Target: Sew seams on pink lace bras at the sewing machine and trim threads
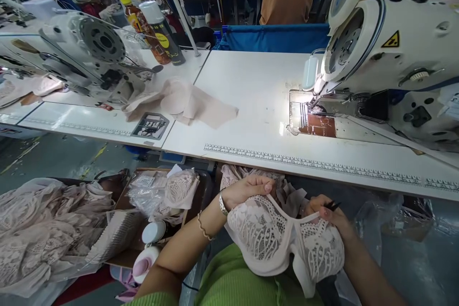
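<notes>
A pale pink lace bra (263, 234) hangs between my two hands, over my lap and in front of the table edge. My left hand (247, 191) pinches its upper edge by the left cup, thumb on top. On the other side, my right hand (332, 215) is closed on the top edge of the right cup. A small dark pointed tool (333, 205) sticks out from the fingers of that hand; its kind is hard to make out. More pink lace and sheer fabric (292, 196) lies bunched behind the bra, partly hidden by it.
A sewing machine (390, 48) stands on the white table (244, 76) at right, another (71, 52) at left. Sheer fabric (193, 103) lies between them near a spray can (163, 33). Piled lace pieces (46, 229) and a box (124, 201) are at lower left.
</notes>
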Available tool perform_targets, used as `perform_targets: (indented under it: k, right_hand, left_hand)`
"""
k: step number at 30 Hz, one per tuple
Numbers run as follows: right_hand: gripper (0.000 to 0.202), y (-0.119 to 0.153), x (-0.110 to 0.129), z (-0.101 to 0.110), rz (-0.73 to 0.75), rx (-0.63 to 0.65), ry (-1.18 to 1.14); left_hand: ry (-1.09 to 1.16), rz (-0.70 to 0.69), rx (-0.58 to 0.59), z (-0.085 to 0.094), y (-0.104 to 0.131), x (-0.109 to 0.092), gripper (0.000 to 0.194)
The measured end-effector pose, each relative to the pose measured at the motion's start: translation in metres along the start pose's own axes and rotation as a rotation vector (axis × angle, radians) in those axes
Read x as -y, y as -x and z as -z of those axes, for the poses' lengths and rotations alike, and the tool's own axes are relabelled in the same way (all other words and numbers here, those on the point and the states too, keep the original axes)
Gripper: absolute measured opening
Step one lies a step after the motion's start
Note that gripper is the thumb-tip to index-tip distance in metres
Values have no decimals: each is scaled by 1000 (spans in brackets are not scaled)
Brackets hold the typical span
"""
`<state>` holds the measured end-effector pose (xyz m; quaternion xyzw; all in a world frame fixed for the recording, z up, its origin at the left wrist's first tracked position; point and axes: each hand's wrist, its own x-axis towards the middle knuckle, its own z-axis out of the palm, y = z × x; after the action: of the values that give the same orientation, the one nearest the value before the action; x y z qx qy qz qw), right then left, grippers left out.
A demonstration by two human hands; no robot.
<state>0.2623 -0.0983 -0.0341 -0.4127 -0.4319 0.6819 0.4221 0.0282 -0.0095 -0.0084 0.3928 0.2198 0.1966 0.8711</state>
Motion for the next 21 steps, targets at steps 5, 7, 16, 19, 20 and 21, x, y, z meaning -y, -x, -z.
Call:
perform_targets:
  k: [5,7,16,19,20,21]
  right_hand:
    - [64,0,4,0,-15,16,0]
    - [66,-2,6,1,-6,45,23]
    - [51,-27,61,6,18,426,430]
    - [45,-26,80,-1,73,578,605]
    - [47,-24,84,-2,94,586,585]
    - [48,-20,85,-3,108,571,543]
  left_hand:
    - [53,24,2,5,0,5,64]
    - [58,27,11,7,1,6,64]
    - [-25,13,76,-4,-13,-8,65]
    - [-208,-49,94,-8,-20,-24,62]
    - [-322,-126,47,-11,-19,-30,58]
    - [-467,-245,-44,-14,-17,-34,52]
